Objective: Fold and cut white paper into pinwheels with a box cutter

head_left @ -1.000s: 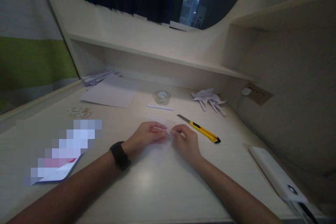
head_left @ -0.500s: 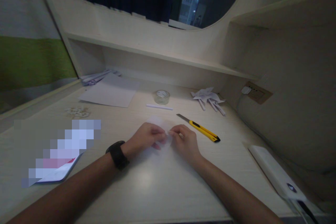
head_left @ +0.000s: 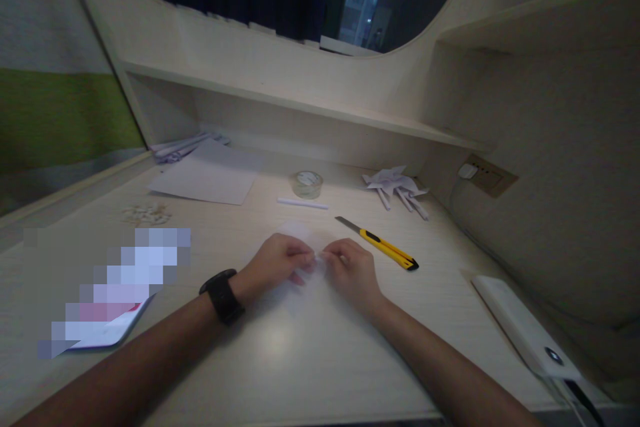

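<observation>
1. White paper piece (head_left: pixel 299 232), small, at desk (head_left: pixel 280 360) centre, pinched between both hands.
2. Left hand (head_left: pixel 277 261): fingertips closed on its edge.
3. Right hand (head_left: pixel 350 268): likewise pinching.
4. Yellow utility knife (head_left: pixel 383 247), just right.
5. Tape roll (head_left: pixel 307 183), farther back.

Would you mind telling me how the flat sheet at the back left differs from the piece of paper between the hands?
The flat sheet lies untouched near the desk's back left; the small paper is pinched between the left hand and right hand. The flat sheet looks larger. It shows whole, while the hands partly cover the small paper. Both are white and rest on the desk.
</observation>
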Demonstrator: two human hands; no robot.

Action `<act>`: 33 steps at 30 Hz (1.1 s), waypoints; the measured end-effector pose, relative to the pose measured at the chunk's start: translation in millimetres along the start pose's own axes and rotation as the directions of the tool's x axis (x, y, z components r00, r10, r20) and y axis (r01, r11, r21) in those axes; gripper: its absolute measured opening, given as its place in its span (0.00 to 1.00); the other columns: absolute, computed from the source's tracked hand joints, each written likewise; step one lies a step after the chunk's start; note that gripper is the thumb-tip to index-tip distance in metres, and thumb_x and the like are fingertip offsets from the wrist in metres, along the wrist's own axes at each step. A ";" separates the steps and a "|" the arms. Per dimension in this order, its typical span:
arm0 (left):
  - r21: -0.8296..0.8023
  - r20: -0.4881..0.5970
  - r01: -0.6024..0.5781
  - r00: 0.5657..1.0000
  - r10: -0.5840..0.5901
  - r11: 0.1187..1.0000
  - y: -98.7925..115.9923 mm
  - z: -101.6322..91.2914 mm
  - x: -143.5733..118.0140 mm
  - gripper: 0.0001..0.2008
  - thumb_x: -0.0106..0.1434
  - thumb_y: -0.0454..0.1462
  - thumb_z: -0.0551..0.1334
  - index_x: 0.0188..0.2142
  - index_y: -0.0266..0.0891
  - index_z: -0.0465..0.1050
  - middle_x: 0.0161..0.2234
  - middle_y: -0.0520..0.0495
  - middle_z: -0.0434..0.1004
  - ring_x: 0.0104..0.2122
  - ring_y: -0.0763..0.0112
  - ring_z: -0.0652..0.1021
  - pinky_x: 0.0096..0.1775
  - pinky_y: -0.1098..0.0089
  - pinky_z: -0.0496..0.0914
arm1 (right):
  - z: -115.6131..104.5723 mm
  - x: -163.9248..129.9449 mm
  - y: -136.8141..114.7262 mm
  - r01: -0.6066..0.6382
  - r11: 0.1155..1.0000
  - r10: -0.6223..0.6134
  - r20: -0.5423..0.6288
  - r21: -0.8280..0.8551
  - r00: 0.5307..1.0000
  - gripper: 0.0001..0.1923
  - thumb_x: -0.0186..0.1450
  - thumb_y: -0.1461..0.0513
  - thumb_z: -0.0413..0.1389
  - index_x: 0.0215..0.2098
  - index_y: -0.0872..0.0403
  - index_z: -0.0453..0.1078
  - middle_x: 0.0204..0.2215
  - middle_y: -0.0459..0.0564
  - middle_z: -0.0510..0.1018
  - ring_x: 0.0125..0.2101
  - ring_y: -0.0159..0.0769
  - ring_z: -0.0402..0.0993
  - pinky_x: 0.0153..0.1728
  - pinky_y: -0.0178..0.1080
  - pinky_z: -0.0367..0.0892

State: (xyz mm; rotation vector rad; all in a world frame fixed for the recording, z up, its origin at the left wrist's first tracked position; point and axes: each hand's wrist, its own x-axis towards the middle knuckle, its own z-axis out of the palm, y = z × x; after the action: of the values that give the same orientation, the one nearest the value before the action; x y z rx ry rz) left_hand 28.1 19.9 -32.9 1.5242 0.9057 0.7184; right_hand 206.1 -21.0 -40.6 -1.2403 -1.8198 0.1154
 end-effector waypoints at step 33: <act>0.164 0.078 -0.141 0.988 0.130 0.976 8.5 -5.2 -2.3 0.11 0.57 0.39 0.62 0.27 0.33 0.77 0.25 0.46 0.79 0.24 0.69 0.78 0.29 0.72 0.71 | 0.5 -5.5 4.4 0.181 0.983 -0.181 -0.026 0.018 0.983 0.06 0.62 0.68 0.53 0.28 0.54 0.68 0.24 0.48 0.73 0.28 0.35 0.69 0.31 0.37 0.64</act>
State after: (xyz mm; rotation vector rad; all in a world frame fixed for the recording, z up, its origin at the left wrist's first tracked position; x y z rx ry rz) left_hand 23.7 20.2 -23.7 1.7639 0.8349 0.6982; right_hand 209.3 -23.0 -46.6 -1.0520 -1.8962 0.0171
